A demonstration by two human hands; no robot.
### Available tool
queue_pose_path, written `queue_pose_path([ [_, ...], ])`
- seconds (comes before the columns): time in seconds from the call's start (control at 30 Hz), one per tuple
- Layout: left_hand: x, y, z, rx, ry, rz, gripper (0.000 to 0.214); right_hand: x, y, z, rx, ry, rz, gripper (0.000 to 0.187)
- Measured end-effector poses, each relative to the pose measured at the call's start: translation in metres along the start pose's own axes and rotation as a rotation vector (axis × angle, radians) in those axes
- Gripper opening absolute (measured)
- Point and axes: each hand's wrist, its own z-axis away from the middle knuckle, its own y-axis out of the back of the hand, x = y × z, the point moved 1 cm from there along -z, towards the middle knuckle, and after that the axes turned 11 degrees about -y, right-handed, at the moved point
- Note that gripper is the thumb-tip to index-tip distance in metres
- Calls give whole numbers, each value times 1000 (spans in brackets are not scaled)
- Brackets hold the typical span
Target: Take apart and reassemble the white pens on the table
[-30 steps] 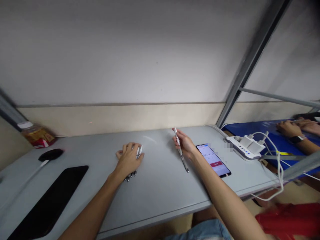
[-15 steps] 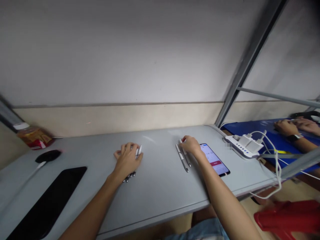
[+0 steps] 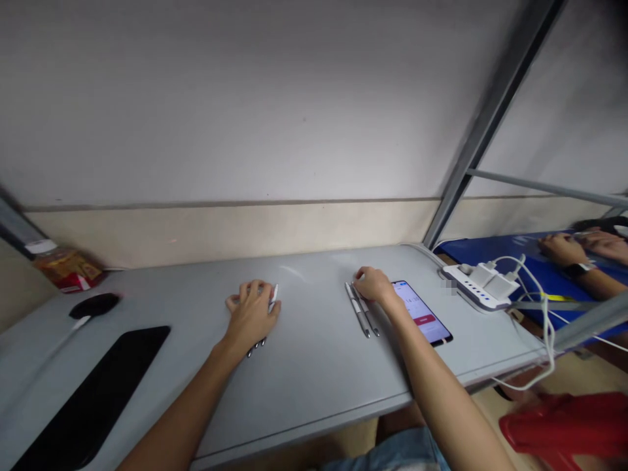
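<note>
Left hand [image 3: 254, 309] covered clustered pens [image 3: 275, 292], its grip hidden; right hand [image 3: 371, 284] curled at the far end of paired pens [image 3: 357, 310] near the phone [image 3: 426, 314], hold impossible to tell. Broad table [image 3: 311, 333] separated them, reaching its front edge [image 3: 304, 428].

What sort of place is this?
Probably a shared study or work space, perhaps in a dormitory: a grey desk against a wall, a metal post of a frame, and a blue surface beyond, where another person's hands rest.
</note>
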Motion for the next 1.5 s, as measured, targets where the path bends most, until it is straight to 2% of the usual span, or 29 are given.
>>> queue_pose_path([
  [0.17, 3, 1, 1, 3, 12, -19, 20, 0, -2, 2, -54, 26, -34, 20],
  [0.4, 5, 3, 2, -18, 34, -12, 23, 0, -2, 4, -93, 37, -51, 19],
  [0.6, 6, 0, 3, -12, -1, 0, 23, -1, 0, 3, -36, 31, -38, 19],
  [0.7, 9, 2, 4, 2, -44, 31, 23, -4, 1, 7, 57, 51, -53, 23],
  [0.8, 14, 6, 3, 60, -67, 70, 21, -15, -1, 17, 208, 253, -142, 23],
  [0.87, 17, 8, 2, 74, -78, 86, 19, -25, -6, 27, 229, 496, -222, 23],
  [0.9, 18, 8, 2, 67, -80, 88, 17, -29, -9, 32, 227, 573, -249, 22],
  [1.03, 19, 5, 3, 27, -67, 67, 18, -42, -23, 47, 212, 686, -248, 18],
  [1.2, 21, 1, 6, 35, -152, 86, 15, -47, -37, 56, 102, 788, -204, 26],
  [1.33, 28, 6, 5, 42, -248, 181, 15, -49, -39, 59, 22, 894, -235, 37],
  [1.43, 31, 10, 4, 68, -297, 293, 17, -50, -37, 56, -92, 807, -345, 29],
  [1.5, 31, 11, 4, 65, -289, 369, 19, -49, -35, 52, -202, 710, -419, 33],
])
